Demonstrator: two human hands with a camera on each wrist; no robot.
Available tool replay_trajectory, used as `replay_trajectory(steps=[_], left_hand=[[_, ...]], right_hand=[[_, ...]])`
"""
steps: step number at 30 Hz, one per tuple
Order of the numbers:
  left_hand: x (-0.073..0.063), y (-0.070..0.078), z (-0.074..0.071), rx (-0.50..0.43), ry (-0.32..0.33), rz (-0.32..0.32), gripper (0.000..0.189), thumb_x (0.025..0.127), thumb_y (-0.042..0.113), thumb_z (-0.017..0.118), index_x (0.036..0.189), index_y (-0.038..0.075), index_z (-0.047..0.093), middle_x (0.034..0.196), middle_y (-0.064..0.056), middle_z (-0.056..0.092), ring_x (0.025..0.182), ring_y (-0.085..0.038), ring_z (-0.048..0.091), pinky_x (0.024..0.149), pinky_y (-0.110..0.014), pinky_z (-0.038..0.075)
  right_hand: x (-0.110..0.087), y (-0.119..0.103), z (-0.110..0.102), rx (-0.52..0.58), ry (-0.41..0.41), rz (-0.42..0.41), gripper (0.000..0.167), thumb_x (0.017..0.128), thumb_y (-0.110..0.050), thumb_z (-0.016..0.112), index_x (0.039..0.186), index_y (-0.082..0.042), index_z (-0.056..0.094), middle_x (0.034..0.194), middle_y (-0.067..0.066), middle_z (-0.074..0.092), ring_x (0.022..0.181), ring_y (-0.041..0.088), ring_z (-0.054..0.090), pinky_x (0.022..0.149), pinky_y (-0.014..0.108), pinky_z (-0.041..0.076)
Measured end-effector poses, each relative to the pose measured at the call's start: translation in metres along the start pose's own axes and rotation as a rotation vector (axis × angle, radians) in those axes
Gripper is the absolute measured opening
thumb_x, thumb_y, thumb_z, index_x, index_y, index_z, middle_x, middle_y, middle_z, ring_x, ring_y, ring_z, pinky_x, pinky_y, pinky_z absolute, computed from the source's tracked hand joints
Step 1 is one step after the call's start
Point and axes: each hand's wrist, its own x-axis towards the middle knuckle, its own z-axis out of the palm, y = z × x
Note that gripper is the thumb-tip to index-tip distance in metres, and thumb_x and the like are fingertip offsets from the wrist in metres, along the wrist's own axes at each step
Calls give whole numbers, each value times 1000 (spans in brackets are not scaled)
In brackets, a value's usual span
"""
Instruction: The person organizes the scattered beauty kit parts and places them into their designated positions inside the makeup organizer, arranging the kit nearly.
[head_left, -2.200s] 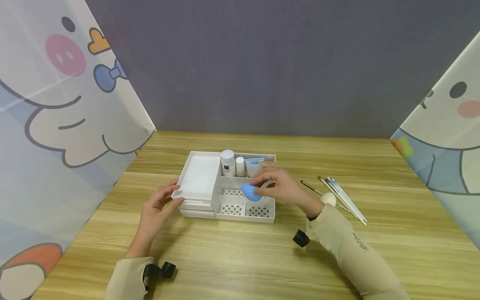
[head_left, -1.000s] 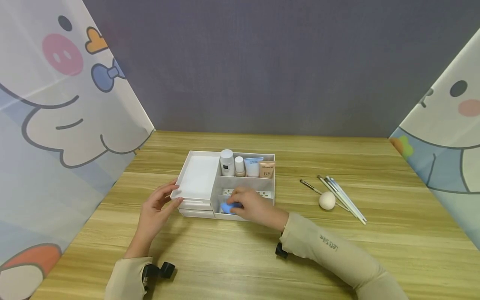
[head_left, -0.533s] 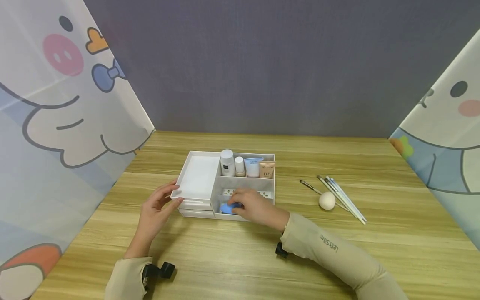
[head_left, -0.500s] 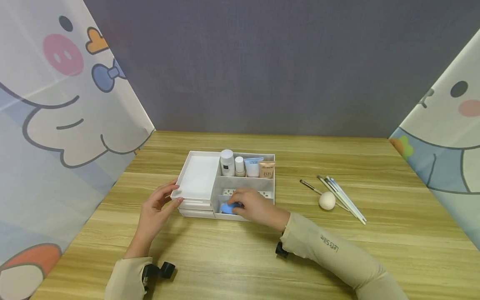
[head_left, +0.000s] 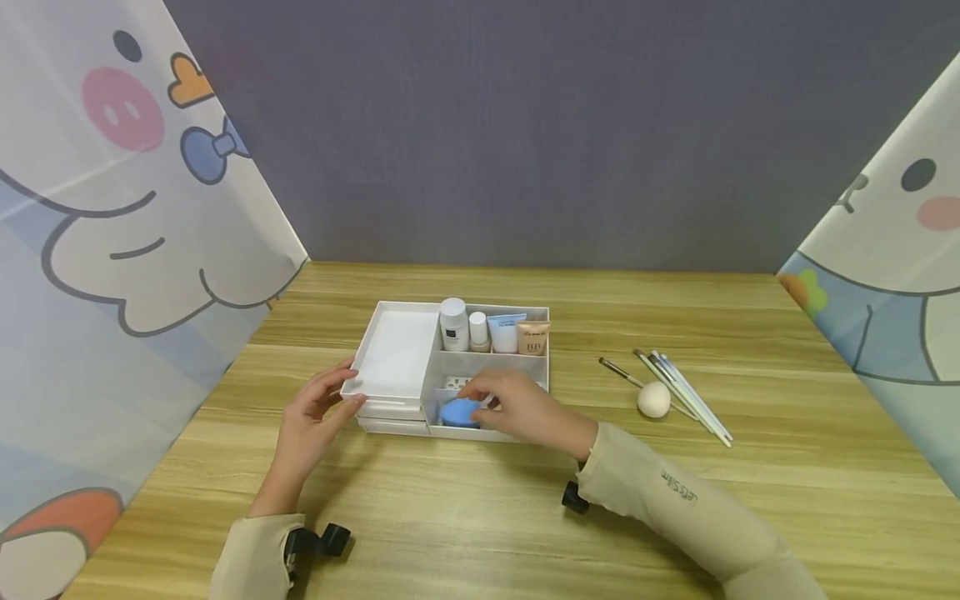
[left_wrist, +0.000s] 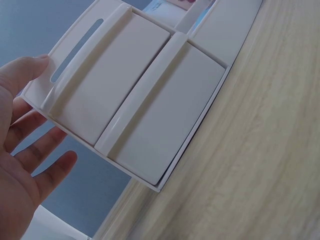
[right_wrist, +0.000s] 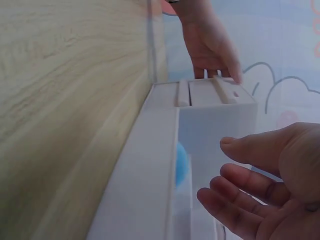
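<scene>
A white desktop organizer (head_left: 397, 346) stands on the table, its two drawers closed. My left hand (head_left: 318, 408) grips its front left corner, thumb at the front and fingers along the side. In the front left compartment lies a blue makeup sponge (head_left: 459, 412), partly hidden in the right wrist view by the organizer's wall. Just right of the sponge, my right hand (head_left: 525, 408) hovers over the front compartments; in the right wrist view its thumb and fingers are spread apart and hold nothing. Behind them, a white bottle (head_left: 454, 325), a small white-capped bottle (head_left: 479, 332), a blue tube (head_left: 506, 333) and a beige tube (head_left: 533, 337) fill the back row.
To the right on the wooden table (head_left: 810, 417) lie several makeup brushes (head_left: 686, 396), one apart from the bunch. A white round sponge-like ball (head_left: 654, 400) rests over that single brush. A grey panel (head_left: 525, 133) rises behind the table.
My right hand carried the blue sponge left and down into the front left compartment, then let go and drew back slightly to the right. My left hand has stayed at the organizer's corner.
</scene>
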Motion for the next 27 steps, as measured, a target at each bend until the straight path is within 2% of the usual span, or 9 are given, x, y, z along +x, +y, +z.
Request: replay_trajectory(steps=[9, 18, 23, 27], left_hand=[[1, 1, -1, -10, -3, 9, 35, 82, -20, 68, 115, -11, 63, 132, -30, 56, 111, -2, 60, 91, -14, 49], [0, 1, -1, -3, -3, -1, 34, 83, -19, 68, 115, -11, 64, 133, -29, 55, 111, -2, 59, 91, -14, 49], [0, 1, -1, -4, -1, -1, 34, 83, -19, 68, 116, -10, 64, 133, -28, 56, 111, -2, 59, 90, -14, 49], [0, 0, -1, -2, -6, -4, 34, 83, -18, 68, 116, -10, 64, 133, -28, 55, 111, -2, 59, 91, -14, 49]], right_hand=[[-16, 1, -21, -12, 34, 40, 27, 88, -2, 73, 114, 0, 67, 107, 11, 69, 95, 24, 65, 78, 26, 58], [-38, 7, -40, -16, 82, 115, 28, 90, -5, 73, 116, -1, 66, 106, 12, 68, 91, 22, 65, 75, 37, 59], [-51, 12, -51, -31, 111, 164, 27, 89, -5, 74, 115, -2, 67, 99, 10, 69, 88, 20, 66, 72, 34, 59], [-61, 17, -60, -75, 157, 173, 26, 87, -3, 76, 112, -1, 69, 90, 3, 68, 82, 16, 65, 68, 29, 58]])
